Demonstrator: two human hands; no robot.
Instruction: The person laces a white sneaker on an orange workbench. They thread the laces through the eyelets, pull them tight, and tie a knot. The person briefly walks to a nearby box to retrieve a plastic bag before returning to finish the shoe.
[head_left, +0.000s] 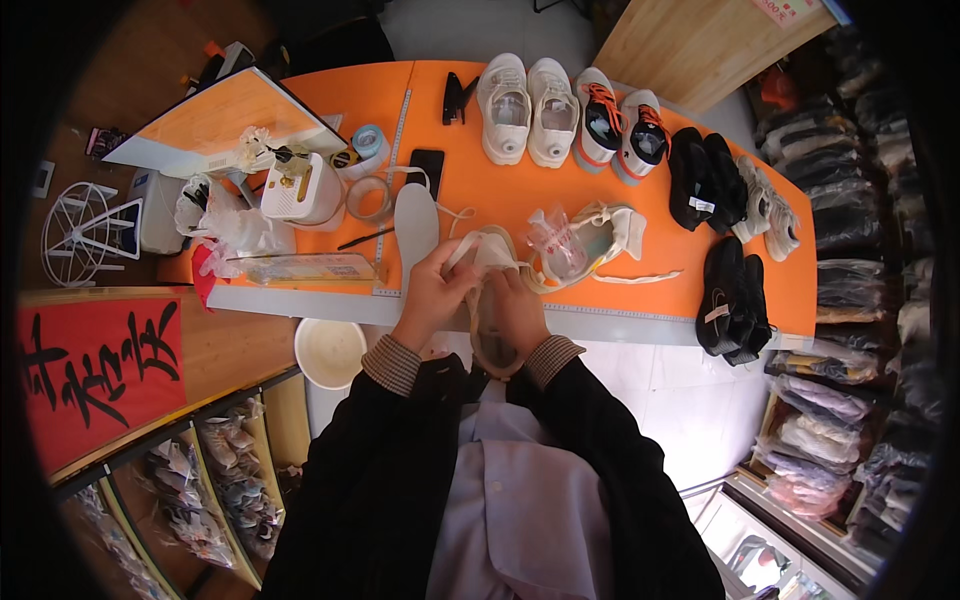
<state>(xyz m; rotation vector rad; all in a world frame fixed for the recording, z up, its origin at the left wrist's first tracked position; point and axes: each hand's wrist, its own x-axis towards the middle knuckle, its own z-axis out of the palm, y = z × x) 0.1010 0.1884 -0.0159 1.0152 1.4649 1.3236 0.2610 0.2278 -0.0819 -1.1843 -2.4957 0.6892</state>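
A pale cream lace-up shoe [493,345] sits between my hands at the table's front edge, toe away from me. My left hand [436,295] is closed at its left side, fingers pinched on a light shoelace [459,252] that loops up over the toe. My right hand [517,312] is closed on the shoe's upper near the lacing; its fingertips are partly hidden. Just right of it lies the matching shoe [622,232], with crumpled clear plastic [556,240] by its opening and a loose lace [640,278] trailing right. A white insole [415,225] lies to the left.
Several pairs of shoes line the orange table [640,295]: white [505,110], orange-laced [643,135] and black [735,300]. A phone [427,168], tape roll [370,200], white box [303,190] and monitor [225,125] occupy the left. A bucket [332,353] stands below; bagged shoes fill side shelves.
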